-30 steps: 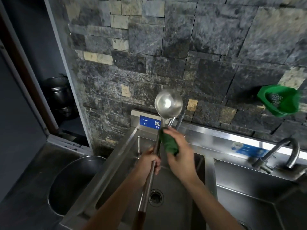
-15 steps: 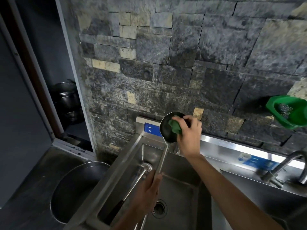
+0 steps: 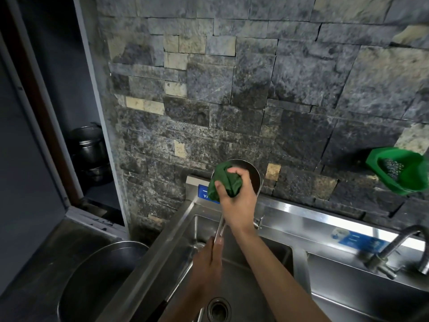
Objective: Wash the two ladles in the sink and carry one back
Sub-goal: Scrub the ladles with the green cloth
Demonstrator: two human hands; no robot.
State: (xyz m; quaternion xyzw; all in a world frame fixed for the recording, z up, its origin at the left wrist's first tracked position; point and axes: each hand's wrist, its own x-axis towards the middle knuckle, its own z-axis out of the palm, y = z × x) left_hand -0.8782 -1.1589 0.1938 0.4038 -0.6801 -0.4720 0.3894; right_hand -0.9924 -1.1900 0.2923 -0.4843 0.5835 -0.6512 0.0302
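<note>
The ladle [image 3: 251,180] is held up over the left basin of the sink [image 3: 262,296], its bowl tipped toward the stone wall [image 3: 255,89] and its thin metal handle running down toward the person. The right hand [image 3: 234,201] has its fingers [image 3: 232,171] curled tight around a bunched green cloth [image 3: 224,182], pressing it against the ladle's bowl. Lower down, the left hand [image 3: 206,268] is wrapped around the ladle's handle, thumb lying along the shaft. A second ladle [image 3: 183,277] lies in the same basin, slanting along the left wall with its dark grip toward the near edge. The round drain [image 3: 218,309] sits at the bottom of that basin, just beside the left forearm.

Behind the sink a blue label [image 3: 203,194] is partly hidden by the cloth. To the right, a curved tap [image 3: 399,247] stands over the neighbouring basin, and on the wall above it hangs a green basket [image 3: 404,170] with a steel scourer [image 3: 390,167] inside. Left of the sink a large steel basin [image 3: 92,280] sits low, and further back a dark metal pot [image 3: 89,147] stands in a shadowy recess.
</note>
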